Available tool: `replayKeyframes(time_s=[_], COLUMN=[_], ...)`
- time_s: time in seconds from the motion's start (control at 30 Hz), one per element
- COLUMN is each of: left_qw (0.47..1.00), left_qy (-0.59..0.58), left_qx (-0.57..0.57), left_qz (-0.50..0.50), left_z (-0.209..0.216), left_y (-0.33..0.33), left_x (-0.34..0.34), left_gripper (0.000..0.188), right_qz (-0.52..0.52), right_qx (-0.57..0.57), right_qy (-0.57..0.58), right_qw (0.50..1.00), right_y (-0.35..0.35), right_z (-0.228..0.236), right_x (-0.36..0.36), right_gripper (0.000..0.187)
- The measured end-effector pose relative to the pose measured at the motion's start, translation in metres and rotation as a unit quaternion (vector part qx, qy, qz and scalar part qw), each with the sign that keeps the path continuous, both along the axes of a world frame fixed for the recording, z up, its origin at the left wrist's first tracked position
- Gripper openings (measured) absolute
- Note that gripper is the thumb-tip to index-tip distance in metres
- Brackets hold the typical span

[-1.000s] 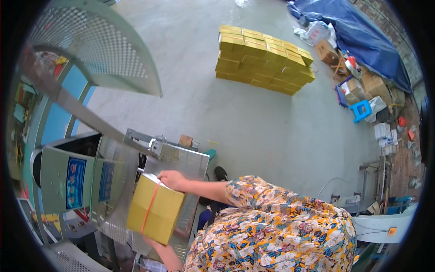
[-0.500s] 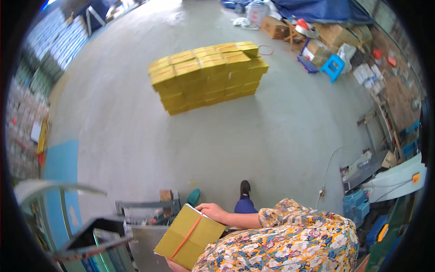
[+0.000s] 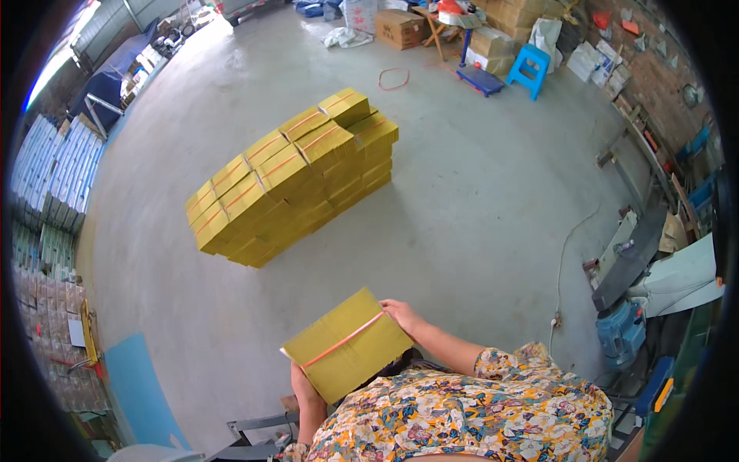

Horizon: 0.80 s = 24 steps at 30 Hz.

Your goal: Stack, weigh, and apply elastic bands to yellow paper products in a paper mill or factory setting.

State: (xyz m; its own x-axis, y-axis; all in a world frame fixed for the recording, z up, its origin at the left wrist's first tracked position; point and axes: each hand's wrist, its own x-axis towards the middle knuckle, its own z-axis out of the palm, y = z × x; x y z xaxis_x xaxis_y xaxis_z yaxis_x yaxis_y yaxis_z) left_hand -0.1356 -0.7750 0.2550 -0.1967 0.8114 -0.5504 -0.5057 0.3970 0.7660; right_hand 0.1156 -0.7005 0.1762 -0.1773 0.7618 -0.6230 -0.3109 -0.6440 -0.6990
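Between my two hands is a strapped bundle of yellow-green card, with an orange band across its top face. My right hand grips its far right edge. My left hand holds the near left side, its fingers partly hidden beneath the bundle. The bundle is tilted and close to my body. Ahead on the floor stands a long, layered stack of similar yellow bundles, several with orange bands across the top.
A grey floor surrounds the stack. At the far right are a blue stool, a blue platform trolley and cardboard boxes. Nearer right stands a machine with a blue motor; a cable lies beside it. Wrapped stacks line the left.
I have turned toward the stack, which now appears nearer and further left. The bundle in my hands has moved up and right in view and rotated; my left forearm now shows.
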Motion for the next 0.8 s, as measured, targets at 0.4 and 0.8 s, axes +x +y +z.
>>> replayKeyframes(time_s=[0.4, 0.8], left_qw=[0.973, 0.969], left_qy=[0.001, -0.053], left_qx=[0.023, -0.023], left_qz=[-0.232, -0.239], left_z=[-0.046, -0.119], left_y=[0.389, 0.726], left_x=[0.125, 0.278], left_gripper=[0.060, 0.065], right_qz=[-0.177, -0.181], right_qx=[-0.002, 0.050], right_qy=[-0.008, -0.047], right_qw=[0.984, 0.981], right_y=[0.264, 0.629], right_z=[-0.027, -0.055], right_x=[0.160, 0.293], right_gripper=[0.032, 0.032])
